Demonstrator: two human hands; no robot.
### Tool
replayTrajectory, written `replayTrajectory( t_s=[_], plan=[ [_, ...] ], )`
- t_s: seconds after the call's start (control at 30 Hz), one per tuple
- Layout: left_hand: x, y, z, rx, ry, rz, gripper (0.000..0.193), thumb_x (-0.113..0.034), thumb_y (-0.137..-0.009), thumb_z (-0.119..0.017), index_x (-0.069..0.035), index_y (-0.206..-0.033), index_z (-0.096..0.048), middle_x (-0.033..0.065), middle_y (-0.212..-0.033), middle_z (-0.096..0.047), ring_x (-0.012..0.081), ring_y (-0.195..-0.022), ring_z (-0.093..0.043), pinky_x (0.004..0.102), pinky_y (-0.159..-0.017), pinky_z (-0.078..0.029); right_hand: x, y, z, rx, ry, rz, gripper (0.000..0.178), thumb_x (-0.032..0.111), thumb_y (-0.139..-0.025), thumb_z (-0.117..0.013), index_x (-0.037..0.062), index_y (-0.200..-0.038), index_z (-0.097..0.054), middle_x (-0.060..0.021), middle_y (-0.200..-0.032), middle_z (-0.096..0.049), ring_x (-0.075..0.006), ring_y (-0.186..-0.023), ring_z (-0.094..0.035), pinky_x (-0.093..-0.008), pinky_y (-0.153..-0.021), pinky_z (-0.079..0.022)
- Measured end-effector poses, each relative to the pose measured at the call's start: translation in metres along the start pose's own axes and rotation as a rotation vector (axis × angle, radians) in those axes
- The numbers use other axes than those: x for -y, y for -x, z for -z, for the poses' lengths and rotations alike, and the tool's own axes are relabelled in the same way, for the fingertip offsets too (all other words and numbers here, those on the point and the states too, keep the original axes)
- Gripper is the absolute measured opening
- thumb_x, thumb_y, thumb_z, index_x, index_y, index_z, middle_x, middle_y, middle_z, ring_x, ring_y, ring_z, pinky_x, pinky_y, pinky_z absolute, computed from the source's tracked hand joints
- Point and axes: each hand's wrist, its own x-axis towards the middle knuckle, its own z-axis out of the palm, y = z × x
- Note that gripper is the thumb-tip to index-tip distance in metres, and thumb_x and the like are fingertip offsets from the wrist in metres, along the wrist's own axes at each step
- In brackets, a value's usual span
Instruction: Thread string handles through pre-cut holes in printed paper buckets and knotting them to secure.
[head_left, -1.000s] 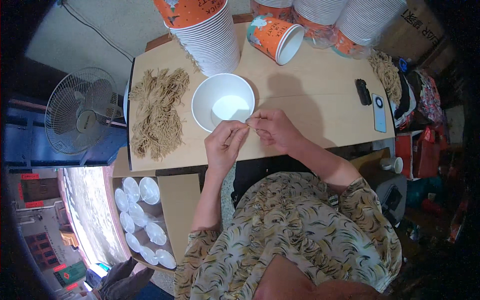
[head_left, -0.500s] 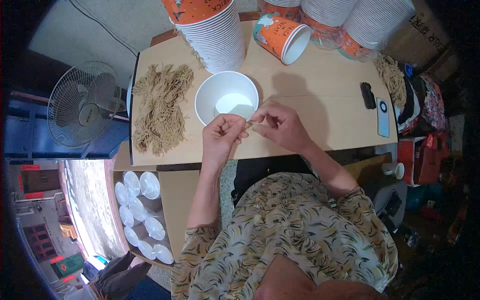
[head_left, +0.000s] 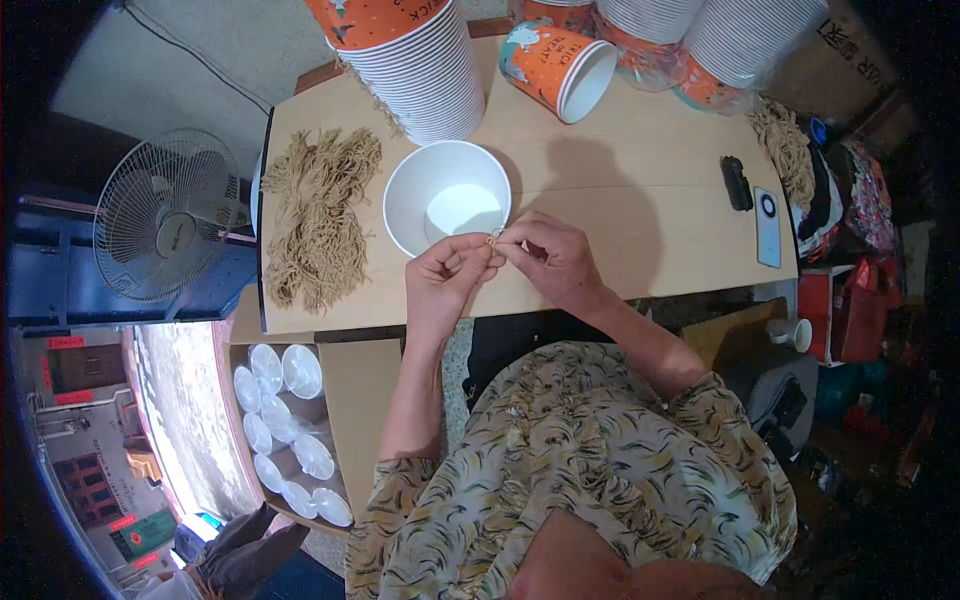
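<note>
My left hand [head_left: 446, 280] and my right hand [head_left: 556, 262] meet fingertip to fingertip, both closed in a pinch. Between them shows a small tan bit [head_left: 491, 240], too tiny to name. Just beyond the fingers, a round white paper bucket [head_left: 404, 216] stands upright with its open top toward me, and my fingertips are at its near right rim. Whether they touch the rim, I cannot tell. A bundle of tan cords [head_left: 318, 222] lies spread on the table [head_left: 690, 235], left of the bucket.
A tall stack of orange paper buckets [head_left: 425, 85] rises behind. Another orange bucket [head_left: 545, 65] lies on its side, near wrapped stacks [head_left: 735, 45]. At the right are a black object [head_left: 736, 184] and a phone [head_left: 768, 228]. A carton [head_left: 365, 430] with clear cups stands lower left, below a fan [head_left: 170, 215].
Both hands stay together beside the bucket, with only slight finger movement. The right fingers have drawn closer around the left fingertips. The whole view has shifted a little.
</note>
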Motion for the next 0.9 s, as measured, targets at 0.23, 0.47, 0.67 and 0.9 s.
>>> replayTrajectory(
  t_s=[0.23, 0.47, 0.67, 0.9],
  plan=[
    [0.004, -0.001, -0.001, -0.006, 0.041, 0.020, 0.015, -0.001, -0.096, -0.064, 0.005, -0.110, -0.067, 0.0112, -0.097, -0.072, 0.0158, -0.087, -0.072, 0.0249, -0.078, -0.060, 0.002, 0.003, 0.001, 0.007, 0.020, -0.083, 0.009, 0.008, -0.087, -0.072, 0.0026, -0.089, -0.065, -0.0047, -0.081, -0.062, -0.0121, -0.061, -0.057, -0.0276, -0.055, -0.046],
    [0.006, 0.001, -0.008, -0.024, -0.071, -0.083, 0.013, -0.001, -0.096, -0.064, 0.006, -0.107, -0.067, 0.0097, -0.094, -0.072, 0.0133, -0.086, -0.071, 0.0235, -0.078, -0.059, -0.002, 0.005, 0.001, 0.070, -0.088, -0.240, 0.012, 0.010, -0.090, -0.070, -0.0006, -0.091, -0.065, -0.0029, -0.077, -0.063, -0.0083, -0.062, -0.054, -0.0280, -0.056, -0.045],
    [0.011, 0.000, -0.008, -0.004, -0.046, -0.115, 0.013, 0.000, -0.095, -0.065, 0.007, -0.107, -0.067, 0.0090, -0.093, -0.072, 0.0126, -0.087, -0.071, 0.0247, -0.080, -0.059, -0.011, -0.002, 0.004, 0.118, -0.493, -0.575, 0.015, 0.014, -0.092, -0.068, -0.0013, -0.091, -0.069, -0.0005, -0.074, -0.066, -0.0044, -0.056, -0.049, -0.0223, -0.050, -0.040],
    [0.011, 0.000, -0.009, 0.016, -0.041, -0.132, 0.014, 0.002, -0.093, -0.067, 0.007, -0.107, -0.067, 0.0097, -0.094, -0.073, 0.0136, -0.088, -0.071, 0.0250, -0.079, -0.059, -0.012, -0.002, 0.007, 0.112, -0.707, -0.702, 0.019, 0.016, -0.093, -0.068, -0.0015, -0.087, -0.069, -0.0013, -0.070, -0.064, -0.0046, -0.052, -0.047, -0.0215, -0.048, -0.038]
  ],
)
